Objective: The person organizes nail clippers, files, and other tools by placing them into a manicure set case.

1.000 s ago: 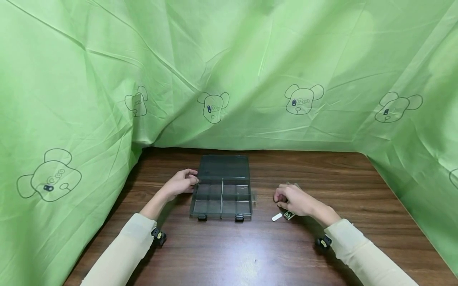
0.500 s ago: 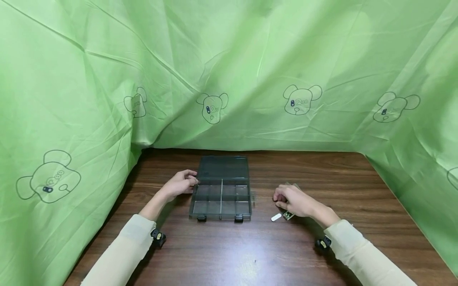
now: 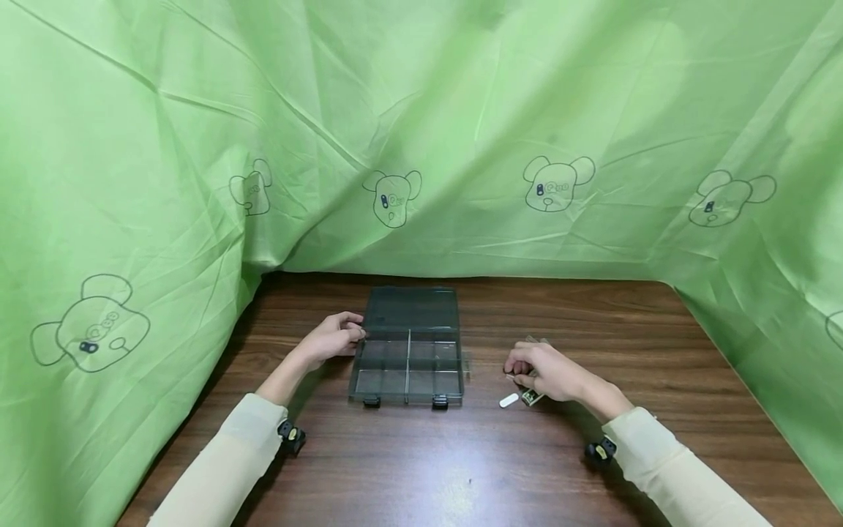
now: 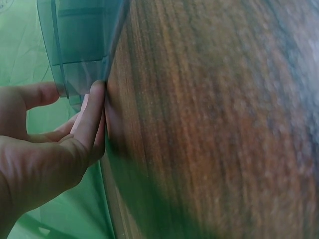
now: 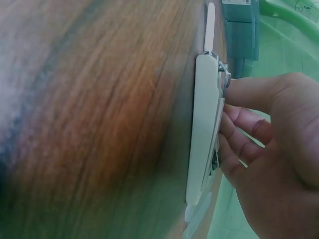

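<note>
A dark see-through organizer box (image 3: 408, 366) lies on the table with its lid raised at the back. My left hand (image 3: 329, 338) holds its left side; in the left wrist view the thumb meets the upper rim and the fingers the lower edge. My right hand (image 3: 546, 368) is bent over a small white-cased device (image 5: 203, 129) with a circuit board (image 3: 530, 397) showing. At the thumb tip, it pinches a small pale piece (image 3: 510, 376), too small to identify. A white rounded strip (image 3: 509, 400) lies beside the device.
A brown wood-grain table (image 3: 395, 468) carries everything. Green cloth (image 3: 461, 132) with printed bear heads hangs at the back and sides. Clear plastic (image 5: 197, 211) lies by the device, partly hidden by the right hand.
My right thumb and fingers have shifted slightly, and a small pale piece now shows between them. My left hand, the box and the white strip stay in place.
</note>
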### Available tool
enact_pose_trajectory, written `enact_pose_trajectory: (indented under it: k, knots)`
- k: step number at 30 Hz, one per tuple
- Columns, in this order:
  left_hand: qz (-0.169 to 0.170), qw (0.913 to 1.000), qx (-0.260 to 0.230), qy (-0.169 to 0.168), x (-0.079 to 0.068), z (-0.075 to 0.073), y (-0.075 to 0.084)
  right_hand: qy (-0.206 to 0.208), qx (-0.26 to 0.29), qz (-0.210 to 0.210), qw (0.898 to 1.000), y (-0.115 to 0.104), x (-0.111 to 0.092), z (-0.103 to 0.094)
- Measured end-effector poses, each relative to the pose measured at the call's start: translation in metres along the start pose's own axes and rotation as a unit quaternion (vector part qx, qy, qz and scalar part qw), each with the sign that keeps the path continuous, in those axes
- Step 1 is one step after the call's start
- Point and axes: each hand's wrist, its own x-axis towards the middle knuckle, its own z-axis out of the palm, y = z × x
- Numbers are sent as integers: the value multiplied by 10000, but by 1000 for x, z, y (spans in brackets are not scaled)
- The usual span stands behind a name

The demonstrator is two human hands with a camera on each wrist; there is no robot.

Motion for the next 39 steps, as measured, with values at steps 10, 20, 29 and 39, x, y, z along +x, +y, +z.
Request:
enact_pose_trajectory:
  k: [10,20,29,39]
  knots:
    - [16,10000,-39,11,0,-2,0,160,91,88,9998,2,8,4]
    - [47,10000,-5,-33,0,-2,0,1009,793,262,9914,-30,67,10]
    - [-2,10000,-19,-17,2,-2,2,1104,704,29,9914,-56,124,30]
    - [-46,9999,-78,-60,-1,-2,1,1406,176,400,9891,-31,86,6]
